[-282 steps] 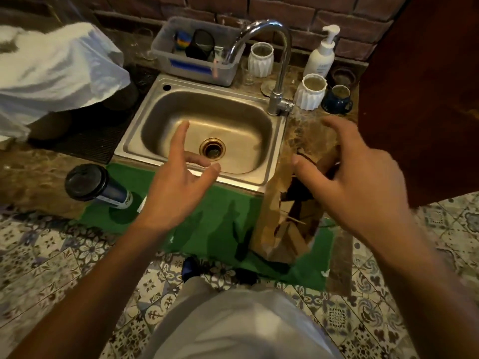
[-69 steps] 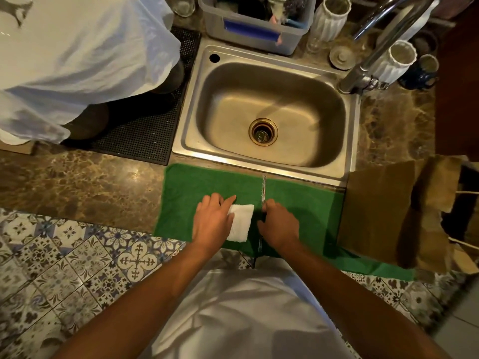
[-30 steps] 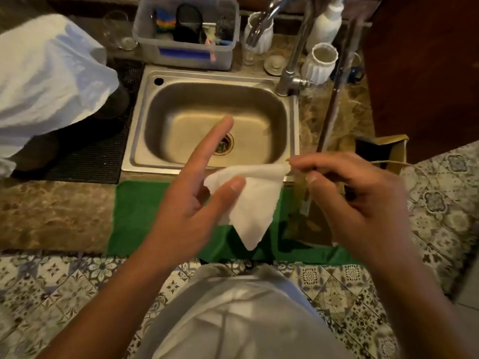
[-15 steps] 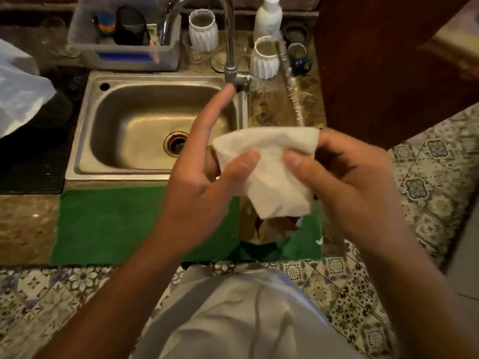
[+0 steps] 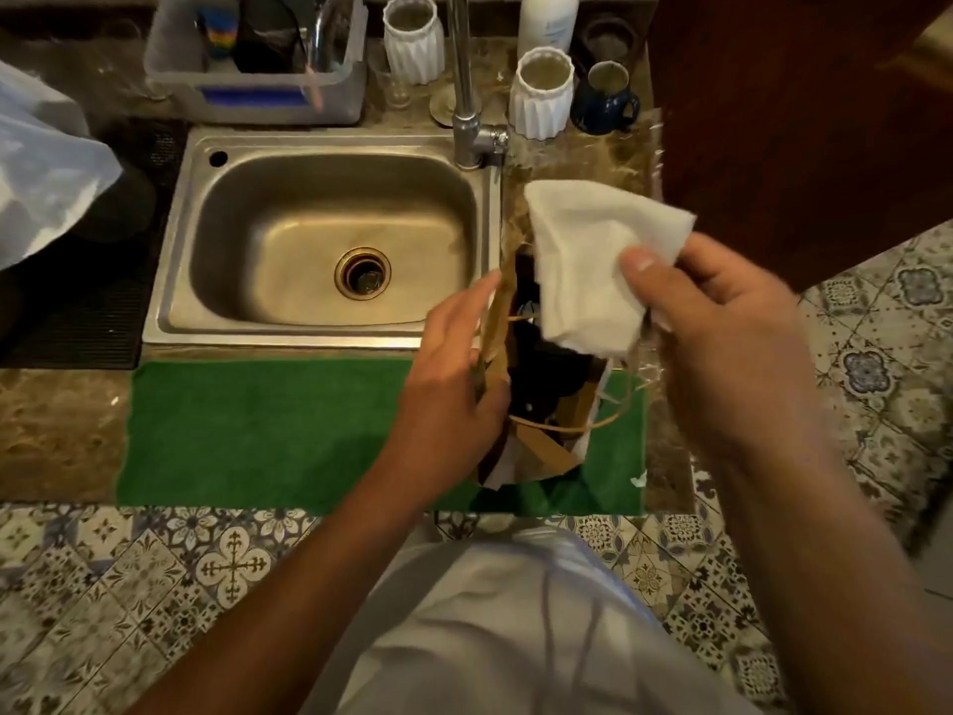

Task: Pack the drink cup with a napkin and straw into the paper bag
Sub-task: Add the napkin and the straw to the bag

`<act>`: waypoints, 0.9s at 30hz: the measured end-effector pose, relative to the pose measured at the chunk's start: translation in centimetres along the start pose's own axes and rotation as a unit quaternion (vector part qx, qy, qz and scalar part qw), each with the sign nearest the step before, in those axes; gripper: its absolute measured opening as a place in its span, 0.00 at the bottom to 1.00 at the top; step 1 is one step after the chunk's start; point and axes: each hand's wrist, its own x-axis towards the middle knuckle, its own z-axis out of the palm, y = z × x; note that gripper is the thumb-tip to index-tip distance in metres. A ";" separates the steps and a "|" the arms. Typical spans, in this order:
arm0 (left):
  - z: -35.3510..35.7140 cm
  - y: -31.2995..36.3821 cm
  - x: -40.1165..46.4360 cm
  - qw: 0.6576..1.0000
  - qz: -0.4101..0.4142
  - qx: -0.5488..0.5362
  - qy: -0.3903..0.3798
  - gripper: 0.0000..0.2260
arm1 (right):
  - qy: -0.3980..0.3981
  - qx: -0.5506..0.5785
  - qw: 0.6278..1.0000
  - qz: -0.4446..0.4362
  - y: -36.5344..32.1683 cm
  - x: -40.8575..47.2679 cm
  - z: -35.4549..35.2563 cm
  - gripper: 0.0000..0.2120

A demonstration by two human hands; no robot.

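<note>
A brown paper bag stands open on the green mat, right of the sink. My left hand grips the bag's left rim and holds the mouth apart. Directly above the opening, my right hand pinches a white napkin that hangs down toward the bag. A clear wrapped straw seems to run up from my right hand, but it is faint. Inside the bag I see a dark shape; whether it is the drink cup I cannot tell.
A steel sink with its tap lies behind the mat. Two white ribbed cups, a blue mug, a soap bottle and a grey tub line the back. A dark wooden panel rises at right.
My left hand has let go of the napkin and taken the bag's left rim. My right hand now holds the napkin alone, moved right over the open bag.
</note>
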 end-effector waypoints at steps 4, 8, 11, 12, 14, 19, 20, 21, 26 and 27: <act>-0.6 -1.1 0.5 0.982 -0.124 -0.142 0.012 0.37 | 0.007 0.252 0.959 0.133 2.1 0.1 2.1 0.09; -1.2 -1.5 0.3 0.971 -0.157 -0.180 -0.006 0.39 | 0.052 0.256 0.955 0.140 3.2 0.8 2.7 0.08; -1.3 -1.7 -0.1 0.977 -0.143 -0.155 0.032 0.37 | 0.018 0.072 0.992 0.102 3.6 0.6 2.2 0.08; -1.4 -1.6 -0.1 0.978 -0.141 -0.150 0.040 0.37 | 0.016 0.023 0.996 0.089 3.6 0.4 1.9 0.08; -1.5 -1.4 -0.3 0.978 -0.137 -0.152 0.044 0.38 | 0.021 -0.049 0.998 0.044 3.6 0.1 1.1 0.07; -2.4 -1.2 0.1 0.974 -0.166 -0.142 0.061 0.36 | -0.035 -0.402 0.908 -0.114 5.3 0.1 0.4 0.06; -2.7 -1.3 0.2 0.972 -0.173 -0.143 0.067 0.36 | -0.046 -0.470 0.871 -0.136 5.7 0.1 0.5 0.07; -2.9 -1.5 0.3 0.972 -0.174 -0.142 0.071 0.36 | -0.050 -0.517 0.840 -0.156 6.0 0.0 0.6 0.06; -3.5 -2.2 0.6 0.982 -0.137 -0.104 0.075 0.33 | -0.134 -0.632 0.746 -0.163 5.4 -0.1 0.8 0.08; -3.6 -2.3 0.7 0.983 -0.135 -0.103 0.077 0.33 | -0.153 -0.646 0.732 -0.152 5.1 -0.2 0.8 0.08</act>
